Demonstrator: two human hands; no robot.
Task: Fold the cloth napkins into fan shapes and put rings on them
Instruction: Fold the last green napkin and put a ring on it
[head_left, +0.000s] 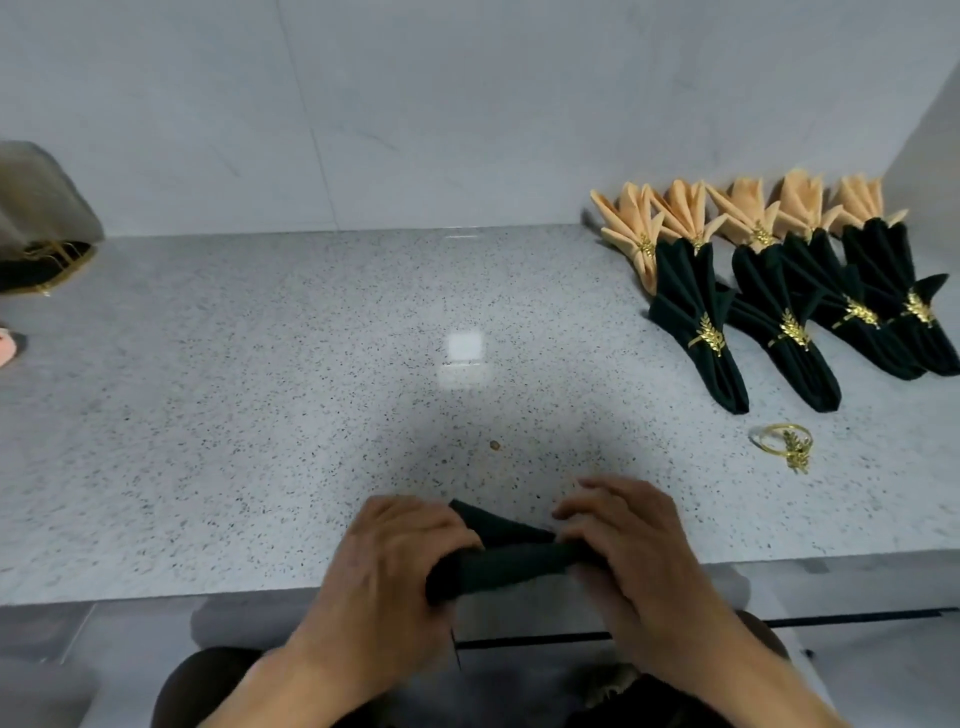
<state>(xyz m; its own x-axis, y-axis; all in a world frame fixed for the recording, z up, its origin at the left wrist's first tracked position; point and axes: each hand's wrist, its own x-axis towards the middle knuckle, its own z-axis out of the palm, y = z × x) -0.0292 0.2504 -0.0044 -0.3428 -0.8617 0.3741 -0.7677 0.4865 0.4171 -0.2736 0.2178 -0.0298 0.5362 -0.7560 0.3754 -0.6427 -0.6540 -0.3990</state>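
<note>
We have both hands curled round one dark green napkin (511, 561), gathered into a narrow pleated bundle that lies crosswise at the near edge of the counter (260, 415). Our left hand (387, 566) grips one end with the fingers wrapped over the top; our right hand (631, 551) clamps the other end, knuckles up, fingers arched over the cloth. A pointed flap sticks up behind the bundle, between the hands.

We judge the pleating finished or nearly so, and the bundle is being squeezed tight. The next move calls for one hand to keep the pleats pinched while the other reaches toward the right edge for the loose gold ring (783, 444), then slides it over one end.

Toward the far right corner lie the ringed green fans (698, 322) and peach fans (631, 228).
</note>
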